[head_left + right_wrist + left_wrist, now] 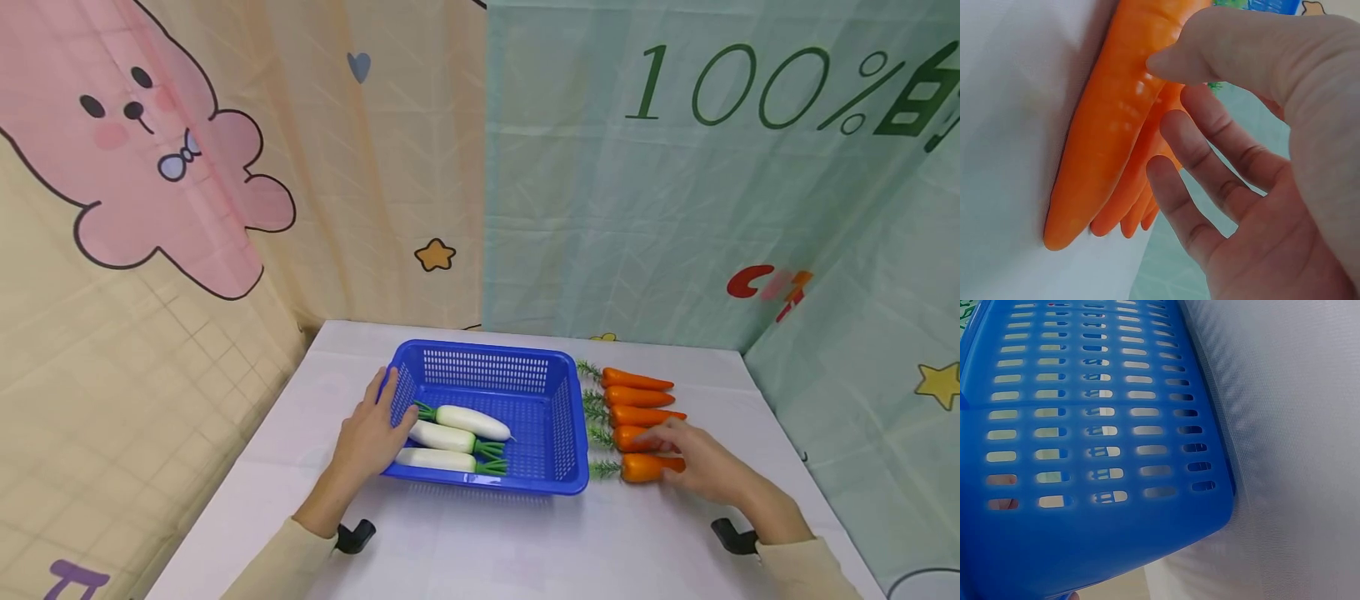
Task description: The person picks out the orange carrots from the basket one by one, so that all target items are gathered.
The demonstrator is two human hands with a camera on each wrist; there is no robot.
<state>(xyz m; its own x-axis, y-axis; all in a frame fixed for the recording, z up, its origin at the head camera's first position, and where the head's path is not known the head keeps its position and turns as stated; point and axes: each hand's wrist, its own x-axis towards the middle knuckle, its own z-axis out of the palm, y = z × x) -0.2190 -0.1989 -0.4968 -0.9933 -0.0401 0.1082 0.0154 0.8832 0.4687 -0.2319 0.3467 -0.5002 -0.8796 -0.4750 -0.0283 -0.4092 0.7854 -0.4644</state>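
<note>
A blue plastic basket (491, 487) with slotted walls stands mid-table. Inside lie three white radishes (472, 422), two with green tops pointing right and one pointing left. My left hand (371, 433) rests on the basket's left rim, its fingers fairly straight; the left wrist view looks at the slotted outer wall (1085, 537). To the right of the basket, several orange carrots (641, 417) lie in a column, leafy tops toward it. My right hand (697, 458) is over the nearest carrot (1107, 137), thumb against it, other visible fingers loosely bent and spread near the neighbouring carrots.
A white cloth covers the table (465, 550). Patterned curtains (615, 192) hang behind it and along both sides. A black strap mount (356, 536) sits at the left wrist, and another black mount (733, 536) at the right.
</note>
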